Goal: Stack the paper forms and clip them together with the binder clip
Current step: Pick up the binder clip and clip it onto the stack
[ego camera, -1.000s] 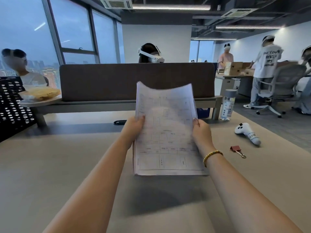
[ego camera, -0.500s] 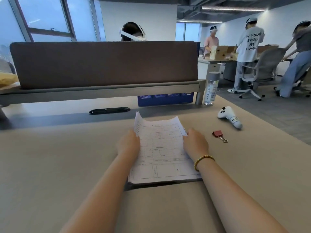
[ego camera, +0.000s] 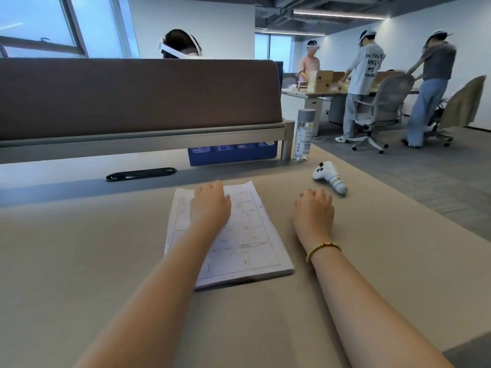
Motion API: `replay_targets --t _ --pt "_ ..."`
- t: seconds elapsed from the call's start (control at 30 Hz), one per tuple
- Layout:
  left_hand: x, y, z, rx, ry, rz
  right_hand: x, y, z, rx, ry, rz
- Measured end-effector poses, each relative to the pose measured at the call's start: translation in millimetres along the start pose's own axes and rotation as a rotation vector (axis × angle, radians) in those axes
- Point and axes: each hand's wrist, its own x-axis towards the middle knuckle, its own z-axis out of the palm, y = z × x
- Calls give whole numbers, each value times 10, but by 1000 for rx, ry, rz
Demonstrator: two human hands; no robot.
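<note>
The stack of paper forms (ego camera: 247,243) lies flat on the beige table (ego camera: 79,261), its long side running away from me. My left hand (ego camera: 210,205) rests palm down on the stack's far half, fingers extended, gripping nothing. My right hand (ego camera: 313,211) is on the table just right of the stack, knuckles up and fingers curled down. The red binder clip is not visible; it lay at that spot and my right hand covers it. I cannot tell whether the fingers have closed on it.
A white controller (ego camera: 329,176) lies just beyond my right hand. A clear water bottle (ego camera: 304,134) stands by the brown desk divider (ego camera: 138,96). A black cable slot (ego camera: 140,173) is at the back. Several people and office chairs are at the far right.
The stack went from upright in both hands to flat on the table. My right hand let go and moved right onto the binder clip's spot. My left hand now lies on top.
</note>
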Motion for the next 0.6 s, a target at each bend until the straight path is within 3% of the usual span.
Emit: replay_targets --t 0.1,0.3,0.6 --pt "-9 339 252 -252 -133 -6 46 205 -17 -95 -56 90" --pt "-110 406 568 -157 -90 93 112 447 -11 -73 -114 194" --pt "-97 391 615 -195 -44 91 215 429 49 -39 -146 189"
